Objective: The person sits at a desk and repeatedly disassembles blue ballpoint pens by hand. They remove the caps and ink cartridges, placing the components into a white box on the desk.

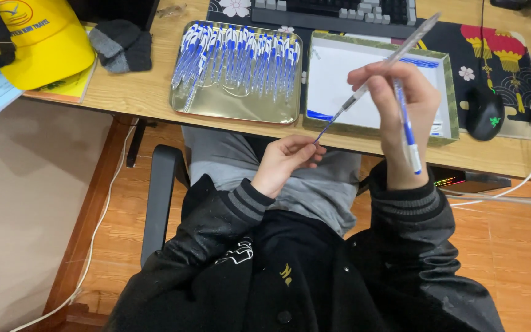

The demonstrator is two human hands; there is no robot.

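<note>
Pinching a thin blue refill (326, 130) at its tip w/ left hand (284, 161), refill is fed into clear pen barrel (394, 58) gripped by right hand (397, 107), blue cap (408, 132) tucked alongside, above white box (450, 92).

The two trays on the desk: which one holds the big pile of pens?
The gold metal tray, the one farther to the left, is packed with blue-and-white pens. The green-rimmed white tray beside it is nearly bare, with only a few blue pieces.

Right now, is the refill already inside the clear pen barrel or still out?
Partly in. The left hand pinches the thin refill at its lower end; its upper part enters the clear barrel held by the right hand.
</note>
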